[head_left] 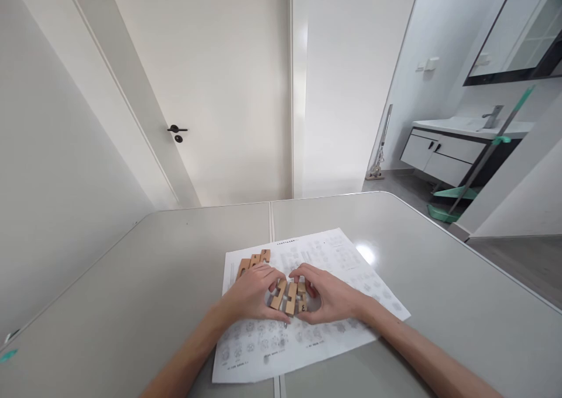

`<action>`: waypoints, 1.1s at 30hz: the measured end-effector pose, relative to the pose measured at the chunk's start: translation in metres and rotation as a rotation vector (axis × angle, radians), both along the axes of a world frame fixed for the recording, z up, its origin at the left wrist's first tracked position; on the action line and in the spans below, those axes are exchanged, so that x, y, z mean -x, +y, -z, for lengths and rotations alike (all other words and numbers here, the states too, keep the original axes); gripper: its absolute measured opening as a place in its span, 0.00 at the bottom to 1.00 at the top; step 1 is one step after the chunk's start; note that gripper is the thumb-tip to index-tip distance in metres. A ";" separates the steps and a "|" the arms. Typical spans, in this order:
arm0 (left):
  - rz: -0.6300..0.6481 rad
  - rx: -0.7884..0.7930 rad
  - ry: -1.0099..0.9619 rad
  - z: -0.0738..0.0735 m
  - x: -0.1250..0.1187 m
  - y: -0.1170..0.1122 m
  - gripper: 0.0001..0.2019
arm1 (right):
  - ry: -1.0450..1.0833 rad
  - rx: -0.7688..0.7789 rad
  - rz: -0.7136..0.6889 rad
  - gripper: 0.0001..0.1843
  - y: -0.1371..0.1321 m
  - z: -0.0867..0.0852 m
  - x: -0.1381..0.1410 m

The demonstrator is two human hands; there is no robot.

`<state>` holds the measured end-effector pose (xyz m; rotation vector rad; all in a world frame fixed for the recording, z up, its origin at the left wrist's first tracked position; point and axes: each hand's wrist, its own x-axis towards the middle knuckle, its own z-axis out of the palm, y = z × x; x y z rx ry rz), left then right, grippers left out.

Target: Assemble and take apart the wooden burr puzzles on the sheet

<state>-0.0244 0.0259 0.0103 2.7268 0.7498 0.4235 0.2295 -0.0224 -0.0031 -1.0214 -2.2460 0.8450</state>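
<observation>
Notched wooden blocks lie on a printed white sheet (246, 351) between my two hands. My left hand (254, 290) curls its thumb and fingers around the near and far ends of a tilted wooden block (278, 295). Beside that one, a second notched wooden block (290, 299) stands in the gap between the hands. My right hand (329, 295) is closed about a wooden block marked 3 (302, 305), its thumb at the near end and fingers at the far end. Several more numbered blocks (254, 260) sit beyond my left hand, partly covered by it.
The sheet rests on a grey folding table (153, 292) with a centre seam. A white door (228, 93) with a black handle (177, 130) stands beyond. At the right are a washbasin cabinet (443, 152), a green dustpan (441, 213) and a mop (381, 146).
</observation>
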 end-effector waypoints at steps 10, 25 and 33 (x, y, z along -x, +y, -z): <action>-0.065 0.225 -0.086 -0.009 0.002 -0.004 0.32 | 0.310 0.499 -0.072 0.25 0.010 0.004 -0.007; -0.258 1.331 -1.062 -0.009 -0.018 -0.006 0.11 | 0.809 0.570 0.167 0.28 0.028 0.012 -0.015; -0.232 1.404 -1.031 -0.007 -0.012 -0.005 0.12 | 0.884 0.624 0.077 0.28 0.026 0.011 -0.014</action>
